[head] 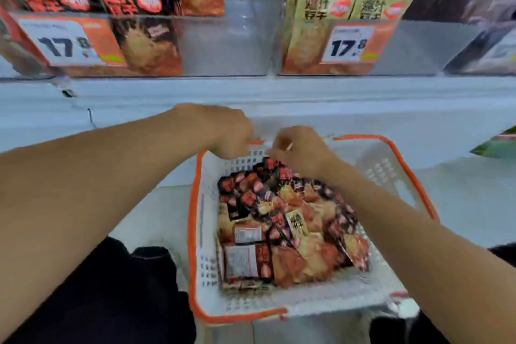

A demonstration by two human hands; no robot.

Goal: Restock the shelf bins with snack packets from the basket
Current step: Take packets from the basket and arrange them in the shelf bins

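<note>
My left hand (pixel 226 131) and my right hand (pixel 300 148) are at the far rim of the basket (pixel 199 232), fingers curled. I cannot tell what they grasp. The snack packets (pixel 284 226) lie inside it, below 2 shelf bins (pixel 223 45).

One view only, worn on the head, looking forward and down along both bare forearms, which run in from the lower corners. It sits close: the left hand (pixel 229 131) and right hand (pixel 300 148) meet near mid-frame at the far rim of the basket (pixel 195 232), which fills the lower middle right under the lens. Tilting up, the shelf (pixel 363 109) edge crosses the frame as a pale band, and the bins (pixel 223 47) line the top, facing the camera front-on. Wide-angle bend shows at the edges, and the picture is blurred throughout.
</note>
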